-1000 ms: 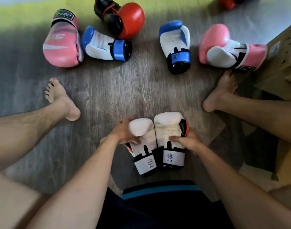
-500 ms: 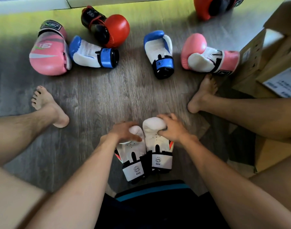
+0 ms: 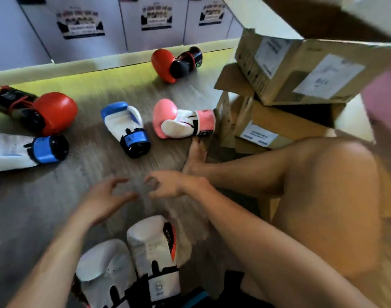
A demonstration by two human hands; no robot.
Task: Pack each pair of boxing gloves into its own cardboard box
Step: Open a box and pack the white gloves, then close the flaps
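On the floor (image 3: 83,170) at far left lie a blue-and-white glove (image 3: 23,151) and a red glove (image 3: 41,112). Nearer the person, the left hand (image 3: 101,200) hovers above the wood with fingers spread, gripping nothing, and the right hand (image 3: 165,184) just beside it is likewise loose and empty. Below them the white pair of gloves (image 3: 132,261) lies side by side, touching. Farther back sit a second blue glove (image 3: 125,127), a pink glove (image 3: 181,121) and another red glove (image 3: 174,63). At right, stacked cardboard boxes (image 3: 290,85) stand open.
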